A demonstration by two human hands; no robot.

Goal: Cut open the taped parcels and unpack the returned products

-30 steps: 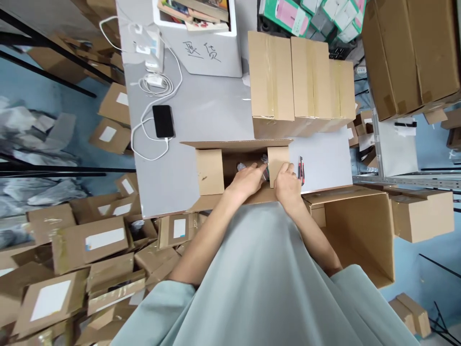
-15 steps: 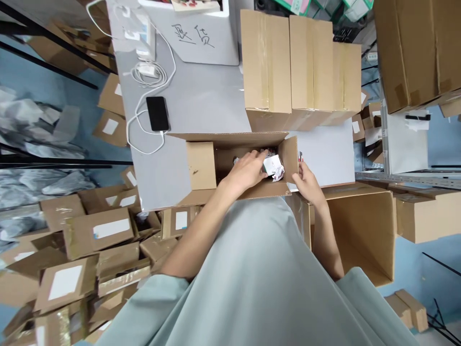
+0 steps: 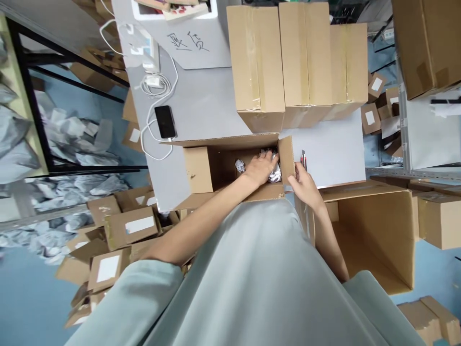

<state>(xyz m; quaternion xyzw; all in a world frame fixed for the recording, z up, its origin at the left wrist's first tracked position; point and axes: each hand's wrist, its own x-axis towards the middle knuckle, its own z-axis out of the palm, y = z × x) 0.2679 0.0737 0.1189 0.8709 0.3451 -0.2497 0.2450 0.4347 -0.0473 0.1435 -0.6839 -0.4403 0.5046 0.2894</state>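
Note:
An open cardboard box (image 3: 196, 170) sits lengthwise at the table's near edge, its flaps raised. Inside its right end, my left hand (image 3: 261, 168) lies with fingers stretched over crumpled paper (image 3: 275, 174), pressing on it. A smaller wad of crumpled paper (image 3: 239, 166) shows left of that hand. The box's right flap (image 3: 286, 158) is pinched between the thumb and fingers of my right hand (image 3: 304, 185). Just beyond those fingers lies a red-and-grey utility knife (image 3: 303, 157). What lies under the left palm is hidden.
Taped cartons (image 3: 257, 62) stand behind the box. A phone (image 3: 165, 122) on a white cable and a white foam bin (image 3: 198, 48) are further left. A large open carton (image 3: 382, 230) stands at the right, and piled boxes (image 3: 139, 223) fill the lower left.
My left hand has moved right and deeper onto the crumpled paper, covering the white piece seen before. My right hand stays at the flap. The view has shifted slightly.

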